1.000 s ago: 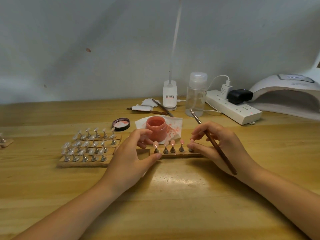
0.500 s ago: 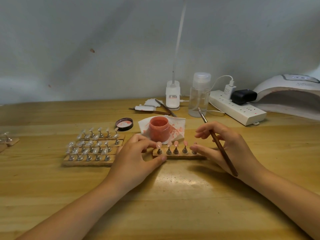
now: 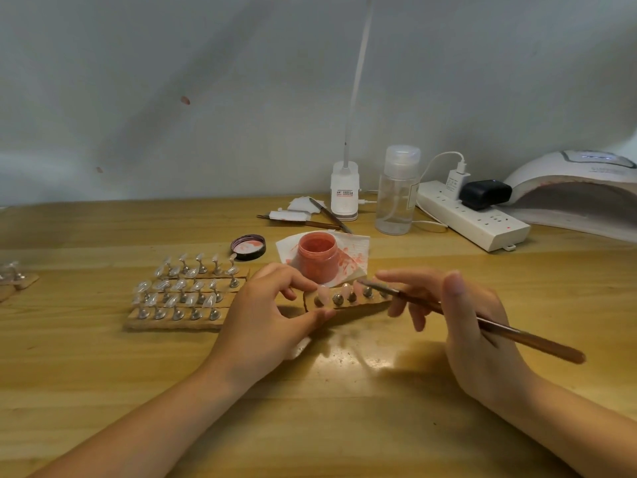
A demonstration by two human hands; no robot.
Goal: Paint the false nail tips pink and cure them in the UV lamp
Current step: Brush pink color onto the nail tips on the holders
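Note:
A short wooden strip [image 3: 348, 305] carries several pink-painted nail tips [image 3: 323, 292] on metal stands. My left hand [image 3: 272, 315] pinches the strip's left end between thumb and fingers and holds it slightly off the table. My right hand [image 3: 458, 326] holds a brown brush [image 3: 510, 331], whose tip points left over the strip's right end. Just behind stands the open pink paint jar [image 3: 317, 257] on a stained tissue. At the far right is the white UV lamp [image 3: 582, 191], its opening facing left.
A wooden board with rows of clear unpainted tips [image 3: 188, 291] lies left of my hands. The jar lid [image 3: 248, 247], a clear pump bottle [image 3: 396, 191], a white desk-lamp base [image 3: 344, 191], a power strip [image 3: 475, 219] and spare tools [image 3: 310, 219] sit behind.
My right hand let go of the strip's right end and turned the brush so that its tip points at the tips. My left hand tilted the strip up a little.

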